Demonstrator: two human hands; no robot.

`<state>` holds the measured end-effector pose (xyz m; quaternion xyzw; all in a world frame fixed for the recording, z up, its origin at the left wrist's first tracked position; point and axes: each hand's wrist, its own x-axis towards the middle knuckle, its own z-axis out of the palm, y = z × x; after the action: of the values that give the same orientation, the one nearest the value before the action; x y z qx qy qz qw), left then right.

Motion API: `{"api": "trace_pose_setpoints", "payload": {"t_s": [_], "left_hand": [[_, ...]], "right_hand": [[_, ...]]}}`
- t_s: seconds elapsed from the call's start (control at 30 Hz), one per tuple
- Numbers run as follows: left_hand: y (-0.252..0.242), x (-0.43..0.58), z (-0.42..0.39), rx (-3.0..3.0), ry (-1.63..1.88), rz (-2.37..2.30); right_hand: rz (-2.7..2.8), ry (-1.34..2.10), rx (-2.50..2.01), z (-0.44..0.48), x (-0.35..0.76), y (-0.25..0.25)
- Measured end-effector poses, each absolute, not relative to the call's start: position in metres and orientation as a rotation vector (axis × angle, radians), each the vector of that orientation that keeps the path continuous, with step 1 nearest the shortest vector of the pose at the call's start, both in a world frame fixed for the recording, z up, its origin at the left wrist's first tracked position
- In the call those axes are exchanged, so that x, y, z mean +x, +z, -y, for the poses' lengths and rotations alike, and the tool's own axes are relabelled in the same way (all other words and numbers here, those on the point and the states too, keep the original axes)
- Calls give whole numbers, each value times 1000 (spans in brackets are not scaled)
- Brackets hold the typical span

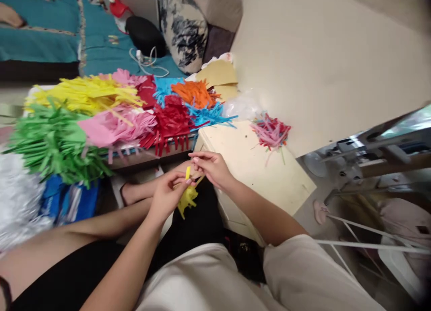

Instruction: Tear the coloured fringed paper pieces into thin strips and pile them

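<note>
My left hand (168, 192) and my right hand (210, 166) meet above my lap, both pinched on a yellow fringed paper piece (187, 197). One yellow strip sticks up between the left fingers, and the crumpled fringe hangs below them. Just beyond the hands, a low board carries piles of cut fringed paper: green (55, 142), yellow (84, 93), pink (114, 126), red (170, 122), blue (207, 115) and orange (195, 93).
A cream box top (256, 167) lies to the right of my hands, with a small heap of mixed paper scraps (271, 132) at its far edge. A patterned cushion (183, 30), a teal mat (43, 28) and a metal stand (367, 153) surround the area.
</note>
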<state>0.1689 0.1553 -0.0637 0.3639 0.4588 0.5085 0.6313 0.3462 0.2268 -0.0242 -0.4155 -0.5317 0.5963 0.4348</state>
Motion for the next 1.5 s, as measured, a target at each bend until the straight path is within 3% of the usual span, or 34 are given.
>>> {"api": "trace_pose_setpoints", "payload": {"t_s": [0.17, 0.47, 1.27, 1.5], "left_hand": [[-71, 167, -146, 895, 1228, -1027], [-82, 156, -143, 960, 1358, -1153], [-75, 155, -127, 1607, 1562, -1425], [-67, 153, -126, 1667, 1438, -1477]], "right_hand": [[1310, 1645, -1017, -228, 339, -40], [1558, 1427, -1038, -227, 330, -42], [1627, 1473, -1019, -209, 322, -36], [1684, 1422, -973, -205, 319, -33]]}}
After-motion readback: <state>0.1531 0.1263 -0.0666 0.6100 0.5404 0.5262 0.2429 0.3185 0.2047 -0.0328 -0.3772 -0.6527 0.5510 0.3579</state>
